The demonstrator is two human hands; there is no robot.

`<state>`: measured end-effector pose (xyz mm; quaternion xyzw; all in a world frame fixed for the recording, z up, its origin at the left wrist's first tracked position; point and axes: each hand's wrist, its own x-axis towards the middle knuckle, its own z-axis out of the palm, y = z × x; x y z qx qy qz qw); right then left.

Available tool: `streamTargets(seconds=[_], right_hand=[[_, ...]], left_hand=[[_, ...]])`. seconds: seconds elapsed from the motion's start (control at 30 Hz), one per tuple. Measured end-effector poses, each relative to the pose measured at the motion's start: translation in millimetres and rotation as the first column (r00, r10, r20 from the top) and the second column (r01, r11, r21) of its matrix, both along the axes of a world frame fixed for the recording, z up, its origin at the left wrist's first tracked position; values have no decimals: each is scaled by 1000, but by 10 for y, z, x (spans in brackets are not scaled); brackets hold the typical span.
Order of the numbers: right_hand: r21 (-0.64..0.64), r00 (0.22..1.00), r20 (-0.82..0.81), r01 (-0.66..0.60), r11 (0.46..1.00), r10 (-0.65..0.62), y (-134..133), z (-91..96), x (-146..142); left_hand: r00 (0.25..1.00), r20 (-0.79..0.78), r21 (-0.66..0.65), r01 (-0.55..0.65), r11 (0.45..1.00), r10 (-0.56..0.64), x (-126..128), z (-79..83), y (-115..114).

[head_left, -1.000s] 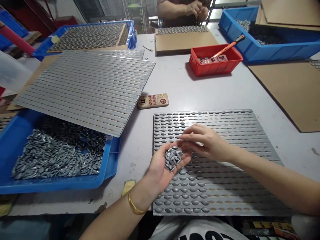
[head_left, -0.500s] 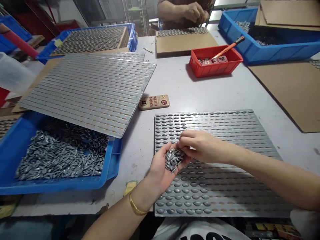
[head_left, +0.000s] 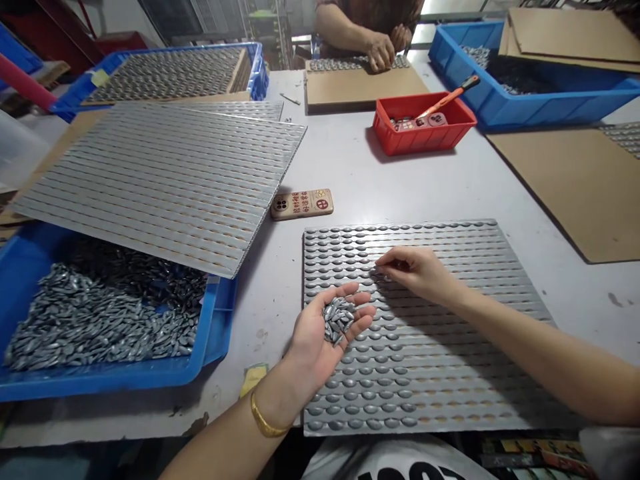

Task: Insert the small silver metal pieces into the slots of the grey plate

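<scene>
My left hand (head_left: 327, 330) is cupped palm up over the near left part of a grey slotted tray (head_left: 480, 280), holding a small heap of grey metal pieces (head_left: 337, 319). My right hand (head_left: 417, 272) rests on the tray a little further back, its fingertips pinched together on the slots; what they hold is too small to make out. Many of the tray's slots at the left and front carry pieces. A gold bangle (head_left: 263, 421) circles my left wrist.
A blue bin (head_left: 120, 380) full of loose metal pieces sits at the left, half covered by an empty slotted sheet (head_left: 160, 177). A phone (head_left: 301, 203) lies behind the tray. Further back are a red box (head_left: 423, 123), blue bins, cardboard sheets, and another person's hands (head_left: 383, 50).
My right hand has left the heap in my left palm and moved back and right onto the tray. My left hand has opened out slightly.
</scene>
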<state>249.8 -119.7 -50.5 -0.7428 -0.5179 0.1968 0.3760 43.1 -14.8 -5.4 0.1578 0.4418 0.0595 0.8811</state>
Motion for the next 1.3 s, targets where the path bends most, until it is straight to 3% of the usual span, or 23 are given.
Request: streamTargets(seconds=[0.27, 0.63, 0.73, 0.83, 1.0, 1.23, 1.3], right_hand=[[-93, 960, 274, -30, 995, 55, 75, 30, -21], [-229, 968, 208, -94, 969, 143, 176, 120, 75], [-193, 969, 209, -89, 977, 130, 142, 163, 39], [-70, 975, 186, -109, 992, 121, 92, 292, -120], [29, 901, 158, -414, 910, 405, 69, 468, -453], [92, 888, 177, -445, 891, 425, 77, 425, -475], [100, 910, 125, -407, 908, 394, 50, 433, -443]], left_hand=[[1000, -11, 10, 11, 1000, -11, -4, -3, -3], [1000, 27, -16, 2, 1000, -2, -1, 12, -6], [999, 32, -50, -6, 999, 7, 6, 12, -10], [998, 51, -82, -19, 996, 23, 11, -7, -20], [987, 119, -64, -99, 993, 106, 4, -83, -36], [983, 152, -93, -87, 992, 101, 5, -97, -28], [988, 123, -55, -84, 995, 91, 4, -79, -22]])
